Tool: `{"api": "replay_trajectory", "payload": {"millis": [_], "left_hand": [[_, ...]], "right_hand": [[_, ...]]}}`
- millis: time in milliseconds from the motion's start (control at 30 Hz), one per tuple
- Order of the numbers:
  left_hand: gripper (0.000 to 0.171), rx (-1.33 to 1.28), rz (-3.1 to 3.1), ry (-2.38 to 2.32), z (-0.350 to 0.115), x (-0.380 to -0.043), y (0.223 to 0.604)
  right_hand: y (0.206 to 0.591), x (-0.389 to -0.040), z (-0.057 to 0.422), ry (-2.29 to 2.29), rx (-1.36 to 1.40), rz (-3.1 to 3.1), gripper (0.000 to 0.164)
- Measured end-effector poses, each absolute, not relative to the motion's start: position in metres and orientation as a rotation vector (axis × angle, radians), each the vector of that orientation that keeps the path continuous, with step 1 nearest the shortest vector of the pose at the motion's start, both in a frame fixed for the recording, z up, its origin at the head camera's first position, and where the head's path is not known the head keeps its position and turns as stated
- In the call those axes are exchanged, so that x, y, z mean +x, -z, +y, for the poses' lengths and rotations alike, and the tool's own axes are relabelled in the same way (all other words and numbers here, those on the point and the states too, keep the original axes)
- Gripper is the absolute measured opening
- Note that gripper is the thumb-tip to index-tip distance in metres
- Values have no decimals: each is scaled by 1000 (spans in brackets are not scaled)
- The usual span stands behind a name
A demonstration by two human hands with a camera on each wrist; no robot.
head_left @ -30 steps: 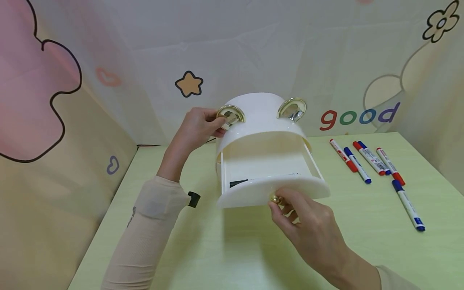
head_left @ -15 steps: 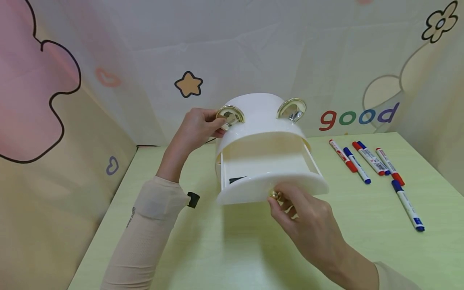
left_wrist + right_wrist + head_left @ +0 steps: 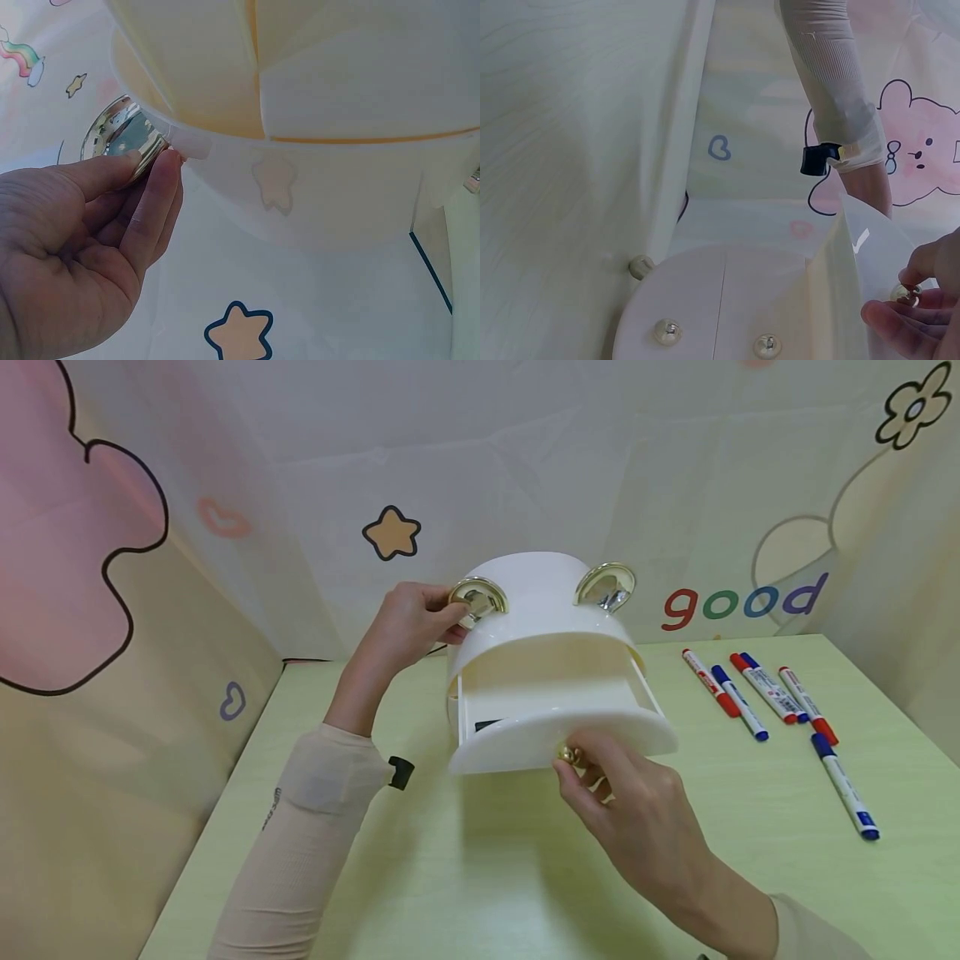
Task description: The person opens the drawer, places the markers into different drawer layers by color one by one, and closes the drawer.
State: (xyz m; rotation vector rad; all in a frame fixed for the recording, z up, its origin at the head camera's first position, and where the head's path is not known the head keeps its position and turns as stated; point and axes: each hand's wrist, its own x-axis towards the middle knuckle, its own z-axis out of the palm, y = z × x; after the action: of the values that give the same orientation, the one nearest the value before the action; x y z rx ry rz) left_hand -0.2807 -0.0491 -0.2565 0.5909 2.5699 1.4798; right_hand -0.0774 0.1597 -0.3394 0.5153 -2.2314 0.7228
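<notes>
Glossy white plastic drawer (image 3: 517,747) with a curved front, partly out of its rounded white cabinet (image 3: 536,583) on the pale green counter (image 3: 420,893).
Sliding the drawer seems the current step: the left hand (image 3: 408,625) pinches a shiny gold disc-shaped ear (image 3: 487,597), the right hand (image 3: 641,818) a round gold knob (image 3: 567,753). A dark object (image 3: 487,725) shows inside. The next move likely calls for steady bracing.
</notes>
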Motion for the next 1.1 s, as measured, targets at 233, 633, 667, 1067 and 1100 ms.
{"api": "replay_trajectory", "payload": {"millis": [233,633,667,1067,1100], "left_hand": [[25,593,2568,-1479,-49,-280,256],[25,594,2574,-1472,-50,-282,258],[25,595,2573,-1474,-50,-282,258],[25,599,2574,-1475,-50,-282,258],[25,599,2574,-1474,-50,-282,258]], "right_hand": [[339,-81,159,-723,512,-2242,35],[339,-90,160,-710,514,-2233,31],[338,-90,160,-712,513,-2234,31],[337,-102,159,-710,489,-2256,29],[337,-103,159,-708,488,-2254,29]]}}
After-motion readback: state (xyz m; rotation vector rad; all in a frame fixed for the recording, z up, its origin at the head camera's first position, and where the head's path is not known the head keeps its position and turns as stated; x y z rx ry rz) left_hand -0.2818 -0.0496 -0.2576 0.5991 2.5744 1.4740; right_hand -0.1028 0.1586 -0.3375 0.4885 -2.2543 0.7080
